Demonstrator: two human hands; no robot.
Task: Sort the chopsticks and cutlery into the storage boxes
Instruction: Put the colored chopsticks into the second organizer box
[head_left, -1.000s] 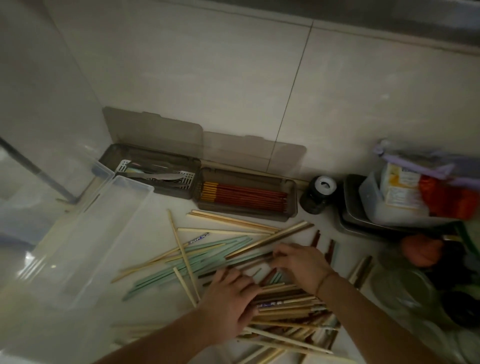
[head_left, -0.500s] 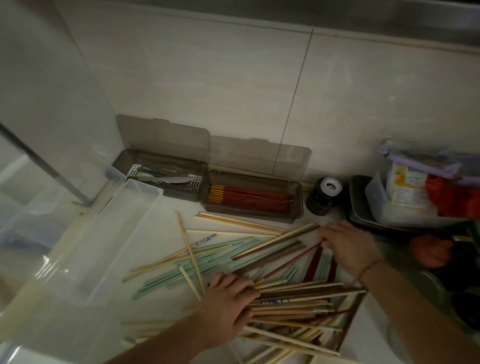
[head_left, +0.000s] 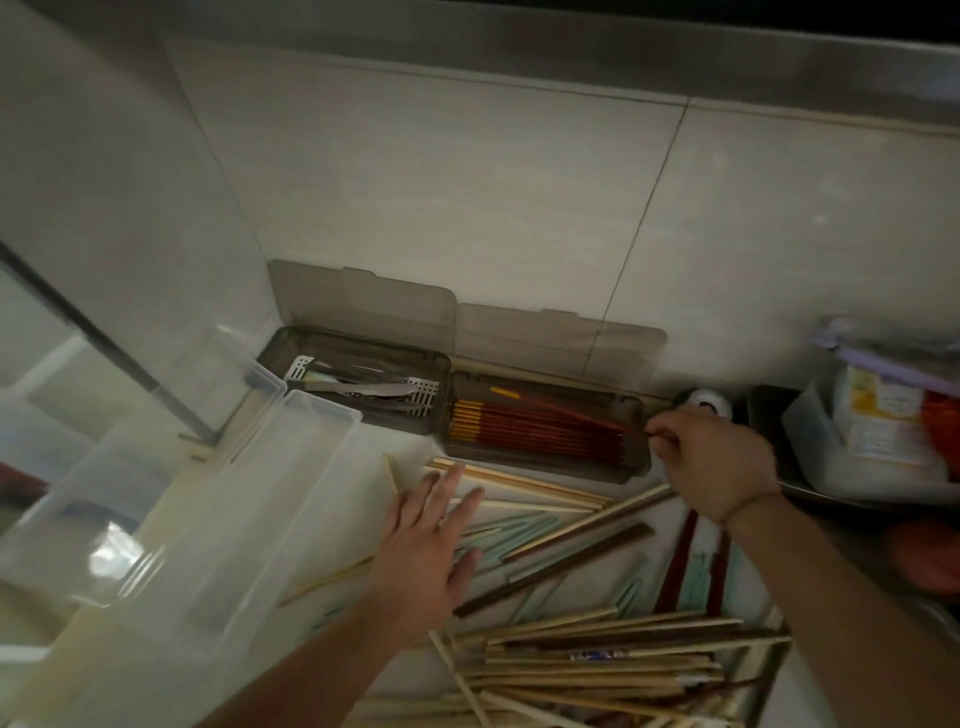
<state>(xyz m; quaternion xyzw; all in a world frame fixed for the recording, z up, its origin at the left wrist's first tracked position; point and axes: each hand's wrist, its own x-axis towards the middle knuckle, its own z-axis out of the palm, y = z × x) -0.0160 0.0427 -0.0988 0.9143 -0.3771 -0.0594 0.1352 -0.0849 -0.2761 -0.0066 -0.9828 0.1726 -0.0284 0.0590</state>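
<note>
Dim tiled wall (head_left: 467, 197) backing a pale surface (head_left: 363, 499) littered with loose chopsticks (head_left: 597, 654). Two brown storage boxes sitting against the wall, lids up: left box (head_left: 358, 384) holding metal cutlery (head_left: 363, 391), right box (head_left: 545, 426) holding red chopsticks (head_left: 540, 426). Clear bin (head_left: 249, 519) lying at left. Left hand (head_left: 431, 551) hovering flat, fingers spread, gripping nothing. Right hand (head_left: 711, 462) curling at the right box's end, pinching a thin dark stick tip.

We note a pale countertop (head_left: 363, 483) bearing two brown storage boxes (head_left: 636, 465), clear bins (head_left: 291, 499), loose chopsticks (head_left: 587, 660).
</note>
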